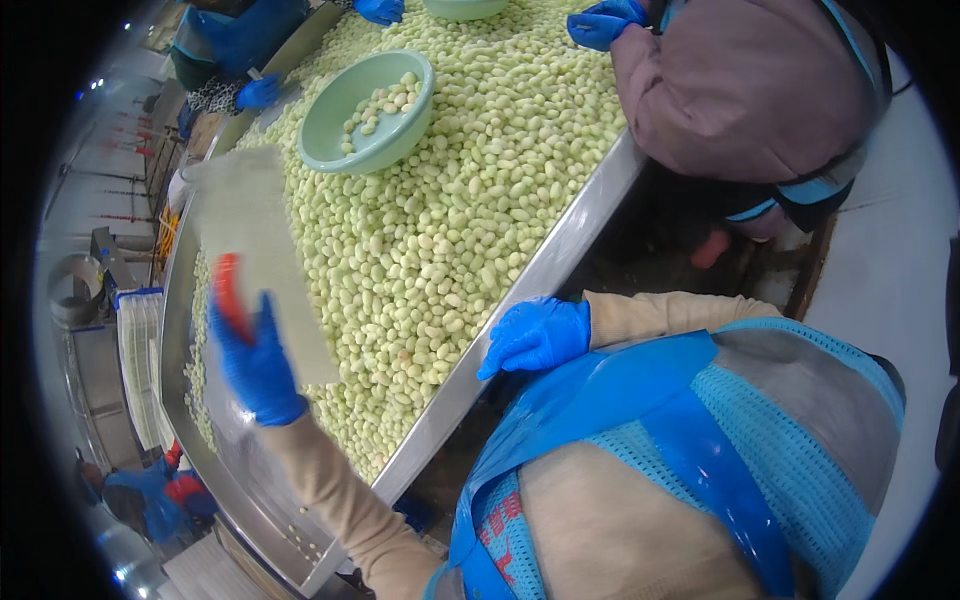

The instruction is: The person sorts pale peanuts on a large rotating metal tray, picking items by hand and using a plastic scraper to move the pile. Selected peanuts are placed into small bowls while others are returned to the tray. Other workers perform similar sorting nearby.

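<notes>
Blurred, my left hand in a blue glove lies over a pale, flat, rectangular panel, with a red piece at its fingers. Whether it grips either one cannot be told. Near the metal table's rim is my right hand, blue-gloved, fingers bent and palm hidden; no object shows in it. Pale green, shelled beans cover much of the table in a thick layer. A light green plastic basin stands among them, tilted, with some beans inside.
A co-worker in a mauve jacket stands at the upper right, blue-gloved hands over the beans. Another co-worker's gloved hand is at the upper left. A second basin shows at the top. Stacked pale trays stand beyond the left rim.
</notes>
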Available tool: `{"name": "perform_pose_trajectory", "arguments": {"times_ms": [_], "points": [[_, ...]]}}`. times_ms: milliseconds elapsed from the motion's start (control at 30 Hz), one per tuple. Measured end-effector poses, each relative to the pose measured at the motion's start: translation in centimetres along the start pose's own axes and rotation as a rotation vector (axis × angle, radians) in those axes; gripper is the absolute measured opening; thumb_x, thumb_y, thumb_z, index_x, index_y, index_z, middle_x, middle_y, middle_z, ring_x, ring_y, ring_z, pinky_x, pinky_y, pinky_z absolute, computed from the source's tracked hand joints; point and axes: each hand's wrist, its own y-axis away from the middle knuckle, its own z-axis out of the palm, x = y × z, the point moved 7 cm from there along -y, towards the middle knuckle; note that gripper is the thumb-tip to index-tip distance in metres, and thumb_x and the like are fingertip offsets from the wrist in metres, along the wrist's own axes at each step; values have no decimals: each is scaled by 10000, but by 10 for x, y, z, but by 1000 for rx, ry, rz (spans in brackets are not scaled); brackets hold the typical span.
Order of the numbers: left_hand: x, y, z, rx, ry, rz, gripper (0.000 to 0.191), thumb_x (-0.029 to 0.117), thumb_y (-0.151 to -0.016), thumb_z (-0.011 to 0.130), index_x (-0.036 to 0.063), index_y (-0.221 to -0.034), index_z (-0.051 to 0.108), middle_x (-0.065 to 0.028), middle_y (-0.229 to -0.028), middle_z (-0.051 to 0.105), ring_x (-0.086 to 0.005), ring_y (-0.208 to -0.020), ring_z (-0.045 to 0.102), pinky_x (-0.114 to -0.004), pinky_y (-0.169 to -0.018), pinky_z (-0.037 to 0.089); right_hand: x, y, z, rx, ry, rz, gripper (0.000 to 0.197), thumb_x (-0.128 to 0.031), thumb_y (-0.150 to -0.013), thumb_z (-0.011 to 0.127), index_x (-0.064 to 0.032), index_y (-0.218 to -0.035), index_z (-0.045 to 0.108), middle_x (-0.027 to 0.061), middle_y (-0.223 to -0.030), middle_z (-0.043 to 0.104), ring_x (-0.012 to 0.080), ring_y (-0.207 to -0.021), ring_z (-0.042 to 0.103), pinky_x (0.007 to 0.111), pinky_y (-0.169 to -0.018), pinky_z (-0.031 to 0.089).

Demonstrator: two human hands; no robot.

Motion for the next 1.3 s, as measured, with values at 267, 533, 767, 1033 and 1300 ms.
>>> {"name": "perform_pose_trajectory", "arguments": {"times_ms": [267,533,767,1033,1300], "points": [[-58,90,101,-355,-143,-368,547,194,-827,650,203,-1336,451,-169,-1183,605,-338,-1053,609,-389,-861,496,1,-22,-16,-190,-106,23,220,-177,-882,587,-113,-1069,683,122,-953,676,296,-849,638,377,-760,506],[-115,133,-36,137,52,-828,535,48,-830,656,42,-1325,454,-91,-1263,549,-184,-1139,528,-307,-982,410,88,-106,-88,56,714,280,291,-294,-859,561,-192,-1118,647,100,-1024,672,315,-908,640,406,-789,514],[-122,144,14,-129,-55,-439,558,84,-810,665,83,-1331,463,-125,-1219,597,-240,-1130,575,-334,-948,442,149,-147,-42,-53,1014,426,220,-133,-813,545,-102,-1007,645,128,-966,676,329,-852,657,414,-729,525],[-99,155,60,-395,-71,-295,571,210,-790,684,179,-1325,488,-156,-1129,632,-319,-990,634,-385,-811,511,125,-122,-54,-25,894,632,405,-306,-786,567,-106,-1134,617,156,-1092,642,337,-983,623,431,-838,498],[-105,156,57,-431,-174,-398,571,283,-785,693,214,-1316,496,-160,-1100,639,-328,-971,634,-388,-798,514,113,-95,-53,-122,793,676,543,-309,-784,603,-117,-1286,526,142,-1089,641,335,-952,625,427,-814,505]]}}
